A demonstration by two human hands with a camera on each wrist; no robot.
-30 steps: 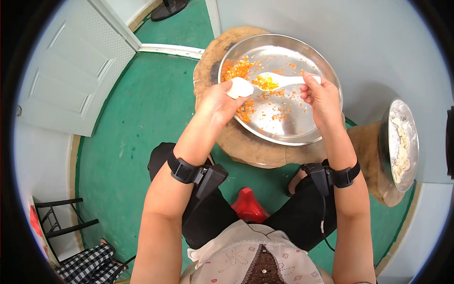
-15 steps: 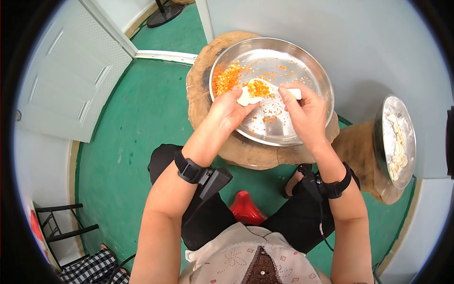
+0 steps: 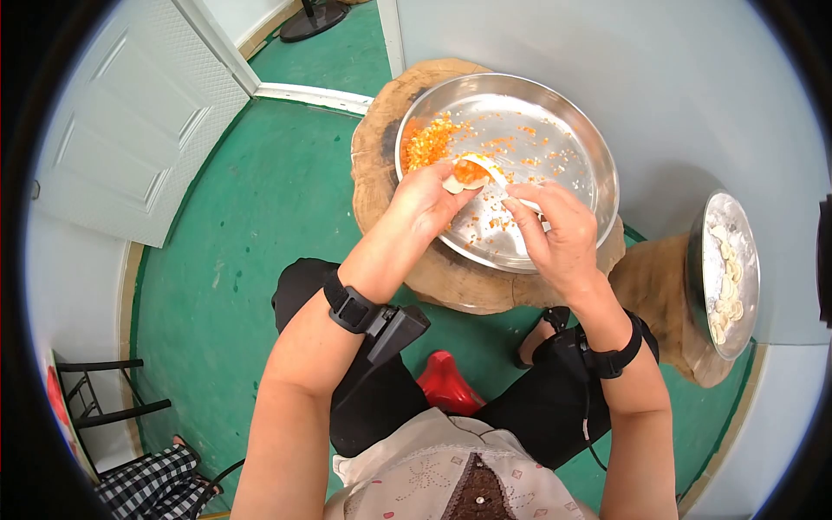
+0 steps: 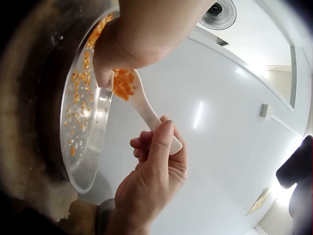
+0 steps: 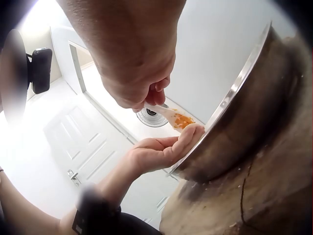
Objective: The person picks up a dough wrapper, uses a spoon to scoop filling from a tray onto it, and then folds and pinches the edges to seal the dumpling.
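A round steel basin (image 3: pixel 572 121) holds chopped orange and yellow filling (image 3: pixel 429 143), heaped at its left side with scattered bits elsewhere. Over the basin's near left part, my left hand (image 3: pixel 425 206) holds a pale dough wrapper (image 3: pixel 451 185) between thumb and fingers. My right hand (image 3: pixel 559 232) pinches the handle of a white plastic spoon (image 4: pixel 148 111). The spoon's bowl is tilted at the wrapper, with orange filling (image 4: pixel 123 84) on it. Part of the wrapper is hidden by the left fingers and the spoon.
Under the basin is a thick wood-slab table (image 3: pixel 377 186). To the right, a steel dish (image 3: pixel 747 260) of folded dumplings (image 3: pixel 728 277) sits on a wooden stump (image 3: pixel 654 282). A grey wall rises behind; a white door (image 3: pixel 130 130) stands at left.
My right hand has come left and nearer my body, bringing the spoon from apart to right at the wrapper and tilting it. My left hand has shifted slightly right and nearer.
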